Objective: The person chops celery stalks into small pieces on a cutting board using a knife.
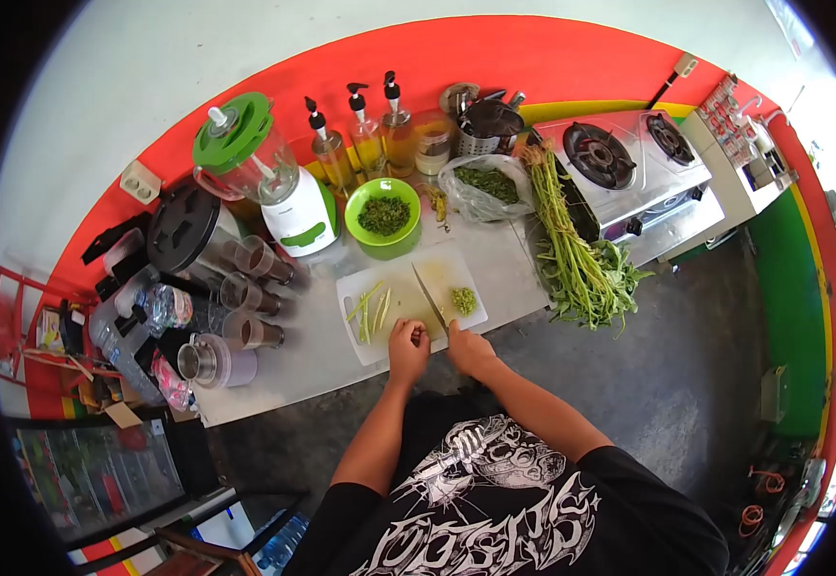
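Observation:
A white cutting board (pixel 458 266) lies on the metal table in front of me. My right hand (pixel 472 351) grips a knife (pixel 429 294) by its handle, the blade slanting up and left across the board. Close beside it on the left, my left hand (pixel 408 349) rests at the board's near edge with its fingers curled; what they hold, if anything, is hidden. Several pale green stem pieces (pixel 364 313) lie on the board's left part. A small heap of chopped green stems (pixel 463 300) sits to the right of the blade.
Behind the board stands a green bowl (pixel 382 246) of chopped greens, with a blender (pixel 293 211) and pump bottles (pixel 365 144) around it. A plastic bag (pixel 485 187) of greens and a leafy bundle (pixel 576 250) lie right, near the gas stove (pixel 624 158). Dark-filled cups (pixel 253 296) stand left.

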The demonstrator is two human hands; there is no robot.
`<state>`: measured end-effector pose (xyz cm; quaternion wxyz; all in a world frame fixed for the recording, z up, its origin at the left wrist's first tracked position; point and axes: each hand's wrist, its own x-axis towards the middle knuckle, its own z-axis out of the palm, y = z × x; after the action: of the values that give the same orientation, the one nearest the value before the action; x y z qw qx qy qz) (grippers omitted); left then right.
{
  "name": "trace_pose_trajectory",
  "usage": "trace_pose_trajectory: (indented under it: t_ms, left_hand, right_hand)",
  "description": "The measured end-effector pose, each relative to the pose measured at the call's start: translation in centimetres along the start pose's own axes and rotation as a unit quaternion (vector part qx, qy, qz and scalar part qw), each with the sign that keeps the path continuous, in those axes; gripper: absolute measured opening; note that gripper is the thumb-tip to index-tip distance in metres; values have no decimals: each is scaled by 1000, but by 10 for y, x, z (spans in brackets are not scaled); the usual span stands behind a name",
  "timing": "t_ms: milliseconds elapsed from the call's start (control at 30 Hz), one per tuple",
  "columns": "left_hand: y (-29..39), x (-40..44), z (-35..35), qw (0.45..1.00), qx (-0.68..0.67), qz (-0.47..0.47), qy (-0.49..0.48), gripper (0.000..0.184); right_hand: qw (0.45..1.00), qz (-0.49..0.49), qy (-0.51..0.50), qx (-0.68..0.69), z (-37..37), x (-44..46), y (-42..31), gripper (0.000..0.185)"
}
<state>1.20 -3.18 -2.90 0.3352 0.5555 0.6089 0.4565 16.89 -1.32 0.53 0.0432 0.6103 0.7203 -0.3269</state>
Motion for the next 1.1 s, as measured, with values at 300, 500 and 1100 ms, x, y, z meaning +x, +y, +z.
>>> trace_pose_trajectory:
  t_ms: [300,500,1100]
  left_hand:
    - [2,3,-1,1000,13,-1,-9,12]
    - [11,28,-35,956,239,16,171,17]
    - [7,24,-24,969,224,91,-48,14]
  right_hand:
    - [998,49,42,17,-15,0,16,23]
    - [998,14,51,45,-28,-4,16,34]
    - [997,-41,48,51,-33,-8,20,38]
